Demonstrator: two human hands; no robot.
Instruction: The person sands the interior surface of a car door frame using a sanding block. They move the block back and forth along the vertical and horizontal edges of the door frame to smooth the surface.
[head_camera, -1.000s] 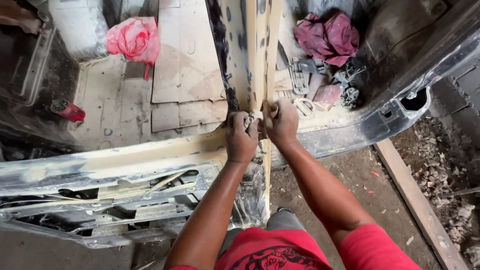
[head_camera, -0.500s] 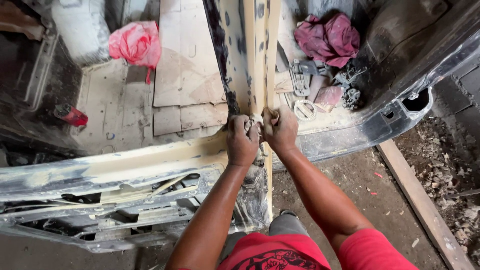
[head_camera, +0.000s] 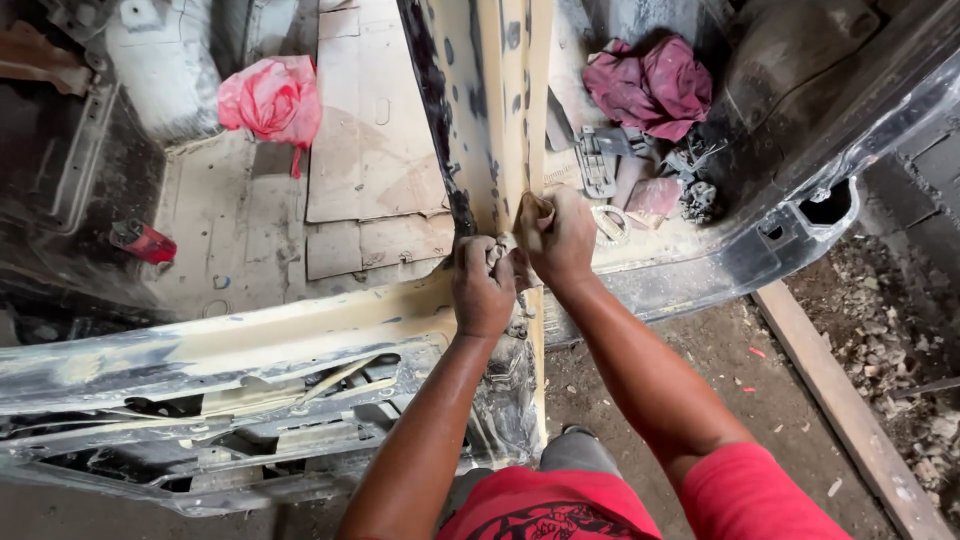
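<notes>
A: What is altered around the cream-coated pillar (head_camera: 500, 110) since a second ago?

B: Very little of the large things. The stripped car shell (head_camera: 250, 330) is seen as before, and the pillar is kept in the middle of it. Only the right hand (head_camera: 560, 235) is raised slightly on the pillar's edge; the left hand (head_camera: 485, 290) is kept just below it, at the pillar's foot.

A: And the fingers?

B: Both sets are clenched. A crumpled pale scrap (head_camera: 500, 252), perhaps abrasive paper, is pinched between the hands against the pillar. The rubbing is judged to be carried on at the same spot.

A: What lies around the pillar?

B: Cardboard sheets (head_camera: 370, 150) are laid left of it, with a pink bag (head_camera: 270, 100) beyond. A maroon rag (head_camera: 650, 85) and small metal parts (head_camera: 600, 165) are heaped right of it, close to the right hand. Nothing is seen across the worked edge.
</notes>
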